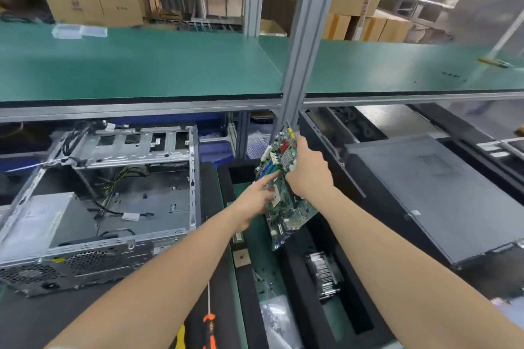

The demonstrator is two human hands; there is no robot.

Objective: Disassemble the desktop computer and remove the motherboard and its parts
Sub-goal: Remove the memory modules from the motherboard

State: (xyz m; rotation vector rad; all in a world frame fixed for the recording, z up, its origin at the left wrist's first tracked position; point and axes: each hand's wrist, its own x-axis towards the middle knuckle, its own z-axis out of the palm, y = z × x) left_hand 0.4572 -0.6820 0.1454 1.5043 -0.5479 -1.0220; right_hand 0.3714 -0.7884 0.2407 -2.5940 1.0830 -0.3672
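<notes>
Orange-handled screwdriver (pixel 209 329) lies nearest; a heatsink (pixel 323 275) sits in black foam (pixel 293 269) on the green tabletop (pixel 337 317). Above, the motherboard (pixel 286 201) is out of the case (pixel 113 249) — right grip (pixel 307 173) clamped on its upper edge, left grip (pixel 255 201) against its face, pinching or not I cannot tell. Power supply (pixel 37 224) and cables (pixel 113 187) are left inside. Beyond: green shelf (pixel 141 65), cardboard boxes (pixel 93 5).

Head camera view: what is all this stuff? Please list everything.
motherboard: one, green, held up at centre
computer case: one, silver, open, lying left
closed case: one, black, right
heatsink: one, silver, below the board
screwdriver: one, orange-black handle, bottom centre
plastic bag: one, clear, bottom centre
shelf: one, green-topped, above
cardboard boxes: several, brown, behind the shelf
left hand: index finger on the board's face
right hand: grips the board's edge
</notes>
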